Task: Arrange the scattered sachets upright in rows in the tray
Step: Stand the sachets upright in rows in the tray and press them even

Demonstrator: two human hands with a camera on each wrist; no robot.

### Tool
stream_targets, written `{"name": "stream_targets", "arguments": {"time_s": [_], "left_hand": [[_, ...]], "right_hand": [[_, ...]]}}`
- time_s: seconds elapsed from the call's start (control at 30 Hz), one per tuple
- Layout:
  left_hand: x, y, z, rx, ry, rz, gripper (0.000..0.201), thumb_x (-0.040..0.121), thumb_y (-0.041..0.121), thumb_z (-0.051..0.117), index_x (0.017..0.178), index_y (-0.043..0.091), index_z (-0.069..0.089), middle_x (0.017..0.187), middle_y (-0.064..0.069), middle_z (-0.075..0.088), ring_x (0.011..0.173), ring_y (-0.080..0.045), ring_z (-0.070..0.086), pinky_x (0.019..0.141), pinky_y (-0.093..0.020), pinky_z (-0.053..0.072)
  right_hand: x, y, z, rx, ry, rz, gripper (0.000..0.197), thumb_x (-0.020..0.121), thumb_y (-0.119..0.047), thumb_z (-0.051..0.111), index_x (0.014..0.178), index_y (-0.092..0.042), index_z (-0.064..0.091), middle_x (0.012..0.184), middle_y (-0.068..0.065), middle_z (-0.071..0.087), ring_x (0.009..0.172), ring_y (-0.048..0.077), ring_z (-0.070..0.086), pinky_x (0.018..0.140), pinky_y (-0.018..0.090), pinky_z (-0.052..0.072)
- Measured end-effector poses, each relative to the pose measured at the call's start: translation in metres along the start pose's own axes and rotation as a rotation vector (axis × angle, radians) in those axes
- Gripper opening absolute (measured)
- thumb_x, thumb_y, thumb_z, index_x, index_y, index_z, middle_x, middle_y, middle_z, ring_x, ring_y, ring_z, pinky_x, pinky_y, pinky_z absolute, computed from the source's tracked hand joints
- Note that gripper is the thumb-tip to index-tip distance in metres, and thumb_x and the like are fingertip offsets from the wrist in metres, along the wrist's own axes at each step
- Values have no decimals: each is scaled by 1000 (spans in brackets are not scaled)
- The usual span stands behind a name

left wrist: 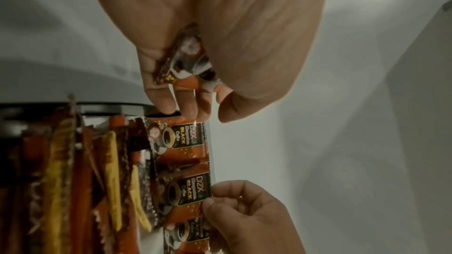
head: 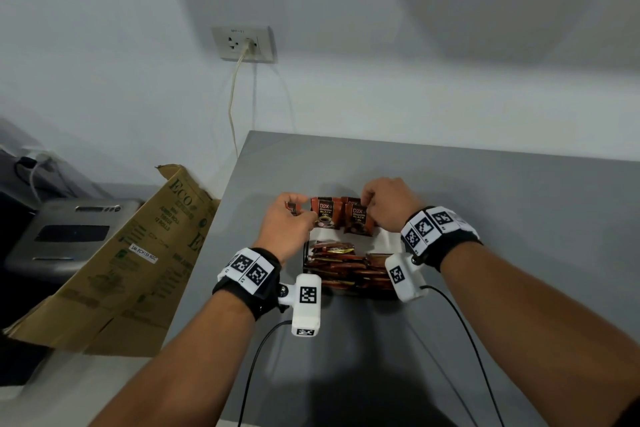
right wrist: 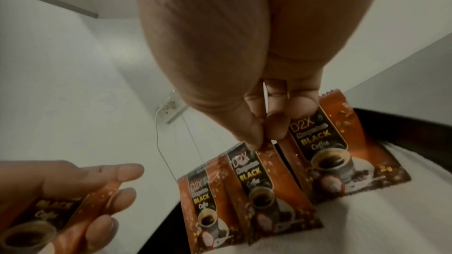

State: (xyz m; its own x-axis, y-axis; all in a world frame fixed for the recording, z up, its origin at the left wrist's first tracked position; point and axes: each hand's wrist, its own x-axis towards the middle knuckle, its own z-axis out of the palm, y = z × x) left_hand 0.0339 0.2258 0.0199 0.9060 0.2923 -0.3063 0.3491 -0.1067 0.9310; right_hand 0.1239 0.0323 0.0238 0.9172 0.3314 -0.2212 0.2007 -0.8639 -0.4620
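Observation:
A black tray [head: 306, 258] with a white liner sits on the grey table. Several orange-brown coffee sachets lie piled [head: 346, 269] in its near half. Three sachets stand upright along the far side [right wrist: 203, 200], [right wrist: 257, 177], [right wrist: 325, 146]. My right hand [right wrist: 263, 138] pinches the top edge of the middle upright sachet between thumb and fingers. My left hand [head: 300, 207] hovers by the tray's far left corner, its fingers curled round another sachet [left wrist: 186, 61]. In the left wrist view that hand [left wrist: 205, 111] hangs just above the leftmost upright sachet [left wrist: 181, 136].
The grey table [head: 502, 211] ends at a left edge close to the tray. Beyond that edge a cardboard box [head: 138, 253] leans beside a grey appliance [head: 69, 232]. A wall socket [head: 244, 43] with a hanging cord is behind. Wrist camera cables trail over the table's front.

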Motion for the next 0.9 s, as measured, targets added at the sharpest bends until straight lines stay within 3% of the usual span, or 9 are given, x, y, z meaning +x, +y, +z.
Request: {"name": "stream_targets", "arguments": {"time_s": [0.2,0.33,0.43,0.53,0.6,0.67,0.77,0.83,0.9], "left_hand": [[-1,-5,-3,-13,-6,-20,31,87,8,67,113,21,57,106,-12,62,79,-21,63,78,-48,58],[-1,-7,-2,-76,3,-44,23,91,4,62,109,18,59,109,-10,62,77,-16,65,59,-28,54],[-1,-4,1,-100,-2,-68,24,94,-2,49,103,16,63,99,-3,63,74,-15,64,66,-34,59],[-2,0,4,-104,-38,-88,32,93,-6,42,106,13,64,109,-2,65,89,-16,65,75,-41,61],[-3,2,6,-87,-55,-64,30,93,-3,46,108,15,65,110,-5,67,92,-17,66,73,-40,61],[-3,3,9,-25,-48,13,23,93,3,57,107,20,63,103,-6,68,81,-18,65,74,-45,59],[-4,9,16,24,-93,125,27,87,12,75,108,20,60,96,-10,71,77,-22,67,72,-42,58],[-5,15,24,-9,-172,144,38,83,2,77,110,18,57,99,-17,72,79,-26,71,71,-41,58],[-3,20,34,14,-210,162,46,79,-5,77,111,20,55,100,-17,73,83,-30,73,75,-41,60]], "right_hand": [[5,-2,8,-31,51,-9,21,89,1,55,93,-14,69,97,4,66,81,22,60,69,30,50],[5,-2,10,-51,63,-16,22,88,2,52,90,-15,66,95,7,66,80,24,63,73,36,57],[4,-3,11,-55,73,-28,20,88,1,53,91,-13,66,96,8,66,81,25,62,74,38,57],[3,-3,10,-58,82,-36,16,88,-1,56,94,-13,66,102,9,63,88,25,59,75,33,51],[1,-1,7,-46,96,-32,14,89,-5,59,98,-12,66,107,8,61,95,24,58,80,32,50],[-5,0,-2,-5,133,-39,14,89,-10,62,102,-12,67,108,5,61,99,22,58,85,30,49],[-18,-9,-19,185,160,-84,16,87,-21,66,102,-18,71,100,-4,67,93,12,63,82,23,49],[-26,-18,-30,301,68,-134,20,85,-26,71,104,-23,72,95,-10,70,88,4,65,80,20,51],[-31,-21,-38,333,16,-169,16,83,-19,74,98,-24,74,86,-11,73,79,0,68,74,17,51]]}}
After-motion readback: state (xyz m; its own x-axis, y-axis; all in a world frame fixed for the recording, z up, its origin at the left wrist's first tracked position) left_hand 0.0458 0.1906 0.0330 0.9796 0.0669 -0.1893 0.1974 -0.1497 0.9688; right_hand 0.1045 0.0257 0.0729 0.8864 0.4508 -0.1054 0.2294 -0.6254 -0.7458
